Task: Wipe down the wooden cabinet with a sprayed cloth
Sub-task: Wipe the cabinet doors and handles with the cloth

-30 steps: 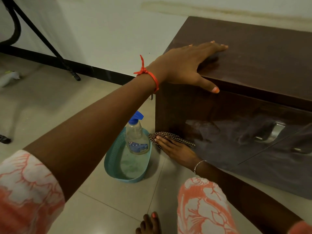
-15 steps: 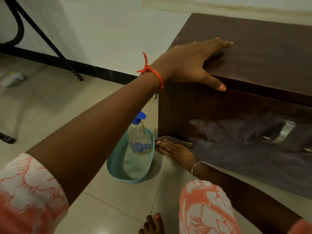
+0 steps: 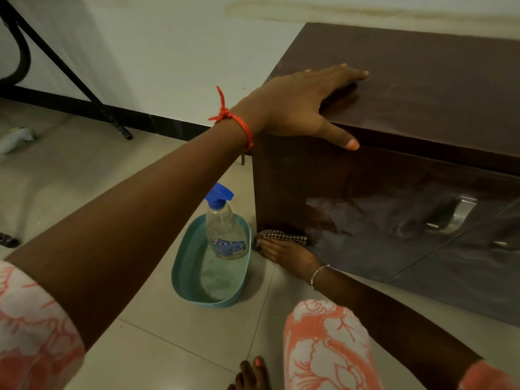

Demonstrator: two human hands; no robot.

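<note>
The dark wooden cabinet point(image 3: 422, 88) fills the right side, its glossy front streaked with wet smears around a metal handle point(image 3: 461, 213). My left hand point(image 3: 302, 104) lies flat with spread fingers on the cabinet's top near its front left corner, holding nothing. My right hand point(image 3: 284, 253) presses a checked cloth point(image 3: 281, 236) against the bottom left corner of the cabinet's front, just above the floor. A clear spray bottle point(image 3: 225, 229) with a blue trigger stands in a teal basket point(image 3: 185, 266) on the floor left of the cloth.
Tiled floor spreads to the left and front. Black metal legs of a stand point(image 3: 84, 88) rise at the back left against the white wall. A pale crumpled object point(image 3: 17, 139) lies at far left. My knee point(image 3: 326, 344) and toes point(image 3: 250, 372) are near the bottom.
My right hand has slid the cloth down and leftwards along the cabinet front to its bottom corner. The left hand stays flat on the top.
</note>
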